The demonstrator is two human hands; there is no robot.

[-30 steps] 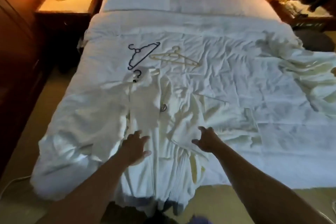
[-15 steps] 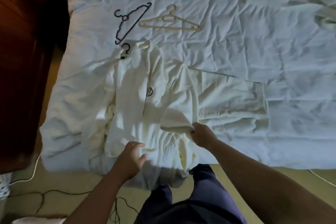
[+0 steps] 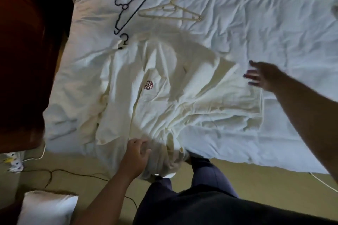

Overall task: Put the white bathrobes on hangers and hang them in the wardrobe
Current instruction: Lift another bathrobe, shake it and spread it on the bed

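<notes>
Red ringed logo (image 3: 148, 84) on bathrobe (image 3: 164, 115), perhaps embroidered.

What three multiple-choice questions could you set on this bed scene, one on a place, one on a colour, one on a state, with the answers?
1. Where does the black hanger lie?
A. Left of the cream hanger
B. On the floor
C. On a pillow

2. What colour is the logo on the bathrobe?
A. Blue
B. Red
C. Green

3. How is the right hand?
A. Gripping a hanger
B. Open, holding nothing
C. Curled into a fist

Answers:
1 A: both hangers lie side by side on the bed, the black one to the left.
2 B: the rings on the chest are red.
3 B: it is spread over the robe's sleeve.
</notes>
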